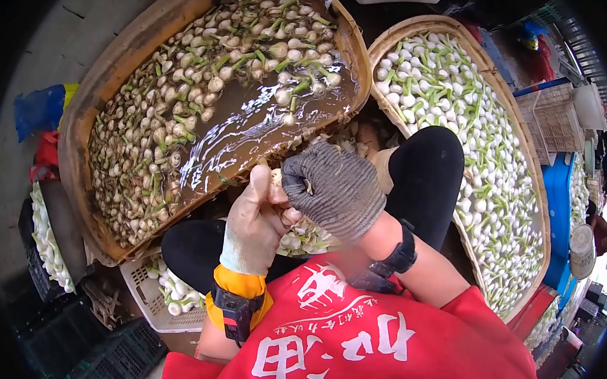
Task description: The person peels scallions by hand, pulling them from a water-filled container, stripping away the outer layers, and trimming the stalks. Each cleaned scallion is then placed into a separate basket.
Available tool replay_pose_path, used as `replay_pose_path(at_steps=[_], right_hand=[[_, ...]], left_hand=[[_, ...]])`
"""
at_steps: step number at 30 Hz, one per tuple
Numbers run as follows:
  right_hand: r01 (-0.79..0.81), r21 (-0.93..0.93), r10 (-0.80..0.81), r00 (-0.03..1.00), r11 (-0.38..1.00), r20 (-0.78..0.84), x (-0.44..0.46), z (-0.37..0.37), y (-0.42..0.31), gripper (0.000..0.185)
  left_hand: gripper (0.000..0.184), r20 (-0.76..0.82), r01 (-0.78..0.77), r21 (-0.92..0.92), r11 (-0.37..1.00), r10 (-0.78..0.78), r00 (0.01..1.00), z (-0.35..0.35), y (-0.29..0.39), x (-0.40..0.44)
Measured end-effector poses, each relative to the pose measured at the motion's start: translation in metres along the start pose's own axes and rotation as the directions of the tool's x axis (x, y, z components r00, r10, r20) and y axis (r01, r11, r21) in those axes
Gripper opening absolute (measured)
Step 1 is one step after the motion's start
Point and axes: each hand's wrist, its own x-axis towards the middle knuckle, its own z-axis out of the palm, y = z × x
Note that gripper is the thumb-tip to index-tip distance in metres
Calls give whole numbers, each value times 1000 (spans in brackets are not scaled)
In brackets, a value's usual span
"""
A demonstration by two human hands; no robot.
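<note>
My left hand [250,217], in a white glove with a yellow cuff, is closed around a pale garlic bulb [276,178], with the thumb upright beside it. Against the bulb's right side presses my right hand [334,194] in a grey striped knit glove, its fingers curled shut on the bulb. Those fingers cover much of the bulb, and whether a small tool is among them cannot be seen. Just beyond both hands is a large tub [79,143] of brown water, where many unpeeled garlic bulbs [200,67] with green stems float.
At the right stands a long basin [525,143] heaped with white peeled garlic [484,151]. A white plastic basket [140,287] with peeled garlic is by my left knee. Peelings lie between my legs. Dark crates [116,355] stand at the lower left, a blue tub [556,216] at far right.
</note>
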Motion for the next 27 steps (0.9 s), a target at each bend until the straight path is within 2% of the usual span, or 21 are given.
replay_pose_path(at_steps=[1, 3, 7, 9, 11, 13, 15, 16, 17, 18, 19, 21, 22, 23, 25, 27], right_hand=[[0, -4, 0, 1000, 1000, -5, -1, -1, -3, 19], [-81, 148, 78, 997, 986, 24, -2, -3, -9, 17], [9, 259, -16, 1000, 966, 26, -17, -2, -13, 17], [219, 26, -211, 962, 975, -174, -24, 0, -13, 18], [214, -33, -217, 968, 976, -124, -22, -8, -18, 17], [208, -94, -216, 974, 974, -74, -19, -9, -21, 16], [62, -51, -63, 998, 997, -8, -17, -3, -24, 13], [64, -54, -64, 998, 997, -11, -17, -3, -24, 13], [63, 59, -61, 997, 996, -42, -16, -3, -24, 12], [68, 172, -57, 996, 983, -70, -15, -3, -24, 12], [73, 175, -62, 996, 982, -68, -12, -7, -26, 12], [85, 81, -71, 983, 993, -167, 1, -26, -27, 12], [67, 33, -54, 956, 997, -288, 12, -34, -24, 12], [40, -12, -42, 913, 999, -407, 26, -41, -18, 13], [-68, -5, 55, 839, 998, -542, 54, -56, 14, 15], [-222, -52, 164, 841, 974, -516, 63, -61, 32, 15]], left_hand=[[33, 6, 0, 1, 1000, 0, 1000, 5, -1, -4], [38, 33, -72, 16, 997, 71, 997, 12, -3, -12], [47, 87, -73, 36, 997, 70, 994, 22, 2, -25], [55, 74, -93, 22, 995, 91, 993, 17, -1, -28], [56, 77, -92, -16, 996, 93, 993, 16, -5, -27], [55, 25, -88, 82, 993, 86, 996, 25, -8, -29], [55, 60, -86, 103, 991, 80, 995, 12, -8, -32], [55, 71, -126, 180, 976, 115, 991, 20, -3, -38], [54, 81, -167, 255, 952, 151, 985, 24, 0, -42], [53, 89, -152, 150, 977, 140, 986, 24, 0, -42], [53, 86, -157, 150, 976, 145, 986, 20, 2, -46], [53, 231, -101, 234, 967, 46, 972, 14, 7, -54], [55, 168, -16, 250, 968, -27, 985, 29, 13, -61], [55, 168, -18, 250, 968, -26, 985, 29, 14, -64], [54, 205, 34, 179, 983, -71, 976, 29, 14, -69], [49, 197, -22, 161, 987, -10, 980, 29, 9, -71]])
